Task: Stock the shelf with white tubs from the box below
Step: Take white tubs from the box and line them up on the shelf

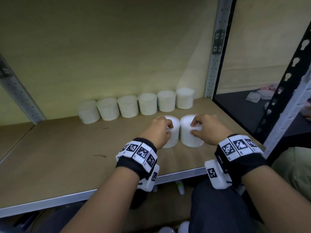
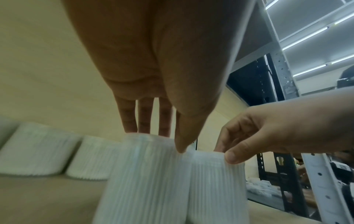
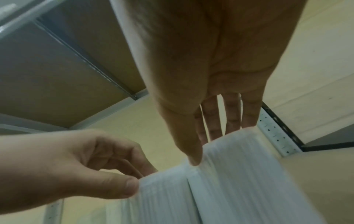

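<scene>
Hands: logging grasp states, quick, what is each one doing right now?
Left hand: grips the left front tub by its top.
Right hand: grips the right front tub by its top.

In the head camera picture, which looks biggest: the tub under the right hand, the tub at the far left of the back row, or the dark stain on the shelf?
1. Tub under the right hand, though nearness to the camera enlarges it.
2. Far-left back-row tub.
3. Dark stain, clearly smallest.

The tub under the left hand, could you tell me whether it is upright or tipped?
Upright: the tub stands on the shelf board, sides vertical, top gripped by the left hand.
</scene>
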{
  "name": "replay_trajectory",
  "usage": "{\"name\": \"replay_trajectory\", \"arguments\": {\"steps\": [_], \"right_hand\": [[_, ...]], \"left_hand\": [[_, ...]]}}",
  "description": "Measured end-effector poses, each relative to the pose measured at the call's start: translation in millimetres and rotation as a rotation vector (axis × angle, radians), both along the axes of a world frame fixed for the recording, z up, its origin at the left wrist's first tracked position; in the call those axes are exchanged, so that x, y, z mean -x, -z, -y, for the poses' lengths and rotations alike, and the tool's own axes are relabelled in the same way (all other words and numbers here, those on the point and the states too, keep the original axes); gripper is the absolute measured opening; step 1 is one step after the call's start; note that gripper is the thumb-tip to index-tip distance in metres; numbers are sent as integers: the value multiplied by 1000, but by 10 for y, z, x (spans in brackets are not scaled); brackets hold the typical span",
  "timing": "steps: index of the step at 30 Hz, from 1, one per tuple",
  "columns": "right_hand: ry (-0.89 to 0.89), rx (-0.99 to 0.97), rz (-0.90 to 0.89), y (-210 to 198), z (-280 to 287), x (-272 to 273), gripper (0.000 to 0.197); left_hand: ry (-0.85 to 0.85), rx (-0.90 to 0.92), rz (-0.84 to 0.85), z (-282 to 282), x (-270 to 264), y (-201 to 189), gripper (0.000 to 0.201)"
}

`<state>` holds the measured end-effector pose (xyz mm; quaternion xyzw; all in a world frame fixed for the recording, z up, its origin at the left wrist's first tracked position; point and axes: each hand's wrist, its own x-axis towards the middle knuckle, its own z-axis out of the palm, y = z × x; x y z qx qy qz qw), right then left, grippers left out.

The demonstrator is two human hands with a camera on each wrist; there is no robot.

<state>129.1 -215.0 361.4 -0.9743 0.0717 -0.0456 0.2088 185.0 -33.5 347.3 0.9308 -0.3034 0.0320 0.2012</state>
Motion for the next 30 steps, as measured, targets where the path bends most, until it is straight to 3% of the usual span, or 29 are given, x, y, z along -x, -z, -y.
{"name": "replay_trajectory", "arguments": {"steps": [18, 30], "right_hand": [[89, 74, 40, 21, 514, -1043, 28], [73, 92, 80, 75, 551, -1202, 30]], "left_hand": [[-63, 55, -30, 671, -954, 27, 28], [-50, 29, 29, 745, -1116, 106, 30]]}}
